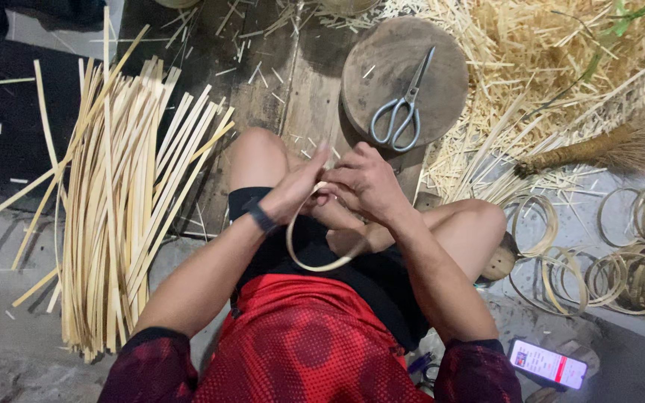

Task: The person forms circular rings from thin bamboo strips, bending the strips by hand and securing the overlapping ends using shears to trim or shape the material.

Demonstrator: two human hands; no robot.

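Over the lap, between the bundle of long bamboo strips [117, 201] and the finished rings [621, 272], both hands pinch a bent bamboo strip [315, 257] into a loop. The left hand [293, 190] and right hand [363, 183] close their fingers where its ends cross. If either grip slackens, the springy strip will likely snap open; too tight a bend could crack it.

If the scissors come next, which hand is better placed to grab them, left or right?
Probably the right hand. The scissors lie on the round wooden block just beyond it, handles nearest it. The left hand sits farther over and pinches the bamboo strip loop, so it could go on holding that.
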